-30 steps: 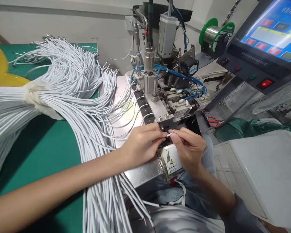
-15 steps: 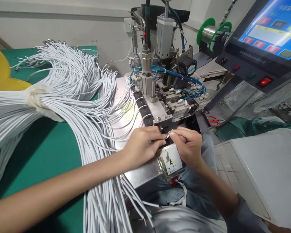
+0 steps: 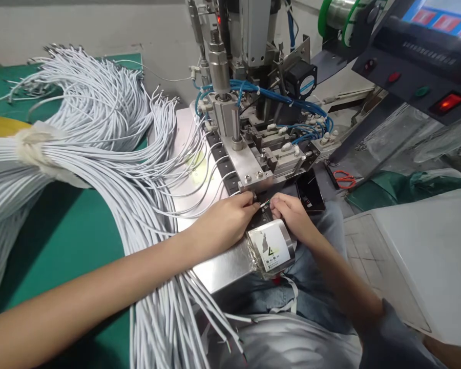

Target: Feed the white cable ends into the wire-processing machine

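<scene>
My left hand (image 3: 230,218) is closed around the end of a white cable (image 3: 263,205), at the front of a bench machine (image 3: 249,166). Thin coloured wires stick out of that cable end toward my right hand (image 3: 291,214). The right fingers are pinched together at those wires' tips. Both hands are just above the dark track at the machine's front. Several white cables lie side by side in the machine's black feed strip (image 3: 225,166), left of its metal plate. A large tied bundle of white cables (image 3: 111,179) spreads under my left forearm.
A control panel (image 3: 415,77) with a lit red switch overhangs the right side. Red-handled scissors (image 3: 344,179) lie beyond a black tray (image 3: 310,192). A solder wire spool (image 3: 340,15) hangs at the back. A white box lid (image 3: 422,261) is at right.
My view has shifted closer to the machine. Both hands have moved slightly toward the track, and the right fingers have gone from the cable's end to its thin wires.
</scene>
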`<state>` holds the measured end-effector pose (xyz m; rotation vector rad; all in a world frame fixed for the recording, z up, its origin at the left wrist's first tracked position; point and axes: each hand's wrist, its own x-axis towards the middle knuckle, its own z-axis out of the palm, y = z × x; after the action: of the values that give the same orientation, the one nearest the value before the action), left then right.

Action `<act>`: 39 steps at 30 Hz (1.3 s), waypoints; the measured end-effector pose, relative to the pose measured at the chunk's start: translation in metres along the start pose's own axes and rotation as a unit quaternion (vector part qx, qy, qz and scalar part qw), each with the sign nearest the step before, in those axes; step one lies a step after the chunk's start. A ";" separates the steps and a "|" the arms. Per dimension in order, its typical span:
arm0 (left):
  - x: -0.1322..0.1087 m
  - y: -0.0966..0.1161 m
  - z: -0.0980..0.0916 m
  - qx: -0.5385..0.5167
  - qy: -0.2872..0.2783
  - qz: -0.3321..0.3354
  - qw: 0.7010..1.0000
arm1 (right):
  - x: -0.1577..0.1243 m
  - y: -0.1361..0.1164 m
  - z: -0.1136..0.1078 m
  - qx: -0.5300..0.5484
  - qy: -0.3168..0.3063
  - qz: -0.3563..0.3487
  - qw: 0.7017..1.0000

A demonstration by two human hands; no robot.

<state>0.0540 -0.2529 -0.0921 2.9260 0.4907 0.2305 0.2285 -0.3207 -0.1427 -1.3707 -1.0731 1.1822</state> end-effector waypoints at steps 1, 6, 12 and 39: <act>0.000 0.000 0.000 0.002 -0.003 -0.001 1.000 | 0.002 0.001 0.002 0.023 -0.004 0.010 1.000; 0.000 0.001 -0.002 -0.003 -0.007 0.005 1.000 | 0.007 0.002 0.003 0.039 -0.016 0.015 0.999; -0.003 0.000 -0.001 -0.005 0.006 0.014 1.000 | 0.004 -0.002 0.000 -0.042 -0.023 -0.034 0.998; -0.008 0.005 -0.007 0.094 -0.029 0.008 0.995 | 0.008 -0.002 0.003 -0.045 -0.026 -0.046 0.998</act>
<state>0.0471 -0.2588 -0.0850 3.1105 0.5060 0.1060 0.2261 -0.3124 -0.1420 -1.3497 -1.2265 1.1198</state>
